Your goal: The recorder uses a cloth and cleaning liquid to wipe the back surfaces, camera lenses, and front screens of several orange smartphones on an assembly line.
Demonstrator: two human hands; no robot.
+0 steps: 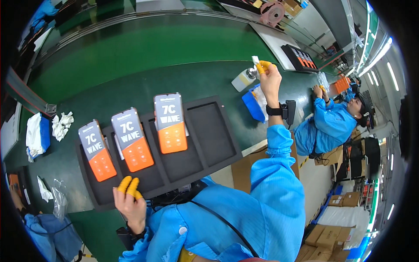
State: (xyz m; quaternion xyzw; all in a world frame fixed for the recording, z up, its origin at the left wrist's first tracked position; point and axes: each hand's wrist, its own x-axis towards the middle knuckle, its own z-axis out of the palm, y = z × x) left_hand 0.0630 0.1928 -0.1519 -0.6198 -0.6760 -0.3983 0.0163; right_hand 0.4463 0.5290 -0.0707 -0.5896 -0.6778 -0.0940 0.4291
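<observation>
The fingers of the right hand, upper right of centre, are pinched narrow on a small white wipe and wear yellow finger covers. The left hand, lower left of centre, has its covered fingers slightly parted, with nothing visible in them; whether they touch the nearby black tray cannot be told.

Mid-left in the frame, three phones with grey-and-orange fronts lie along the tray: the left phone, the middle phone and the right phone. The fourth compartment shows its dark base, so three appear placed; how much handling they have had or have left cannot be judged.

Near the right hand stand a bottle and a blue box on the green table. Crumpled tissue lies far left.
</observation>
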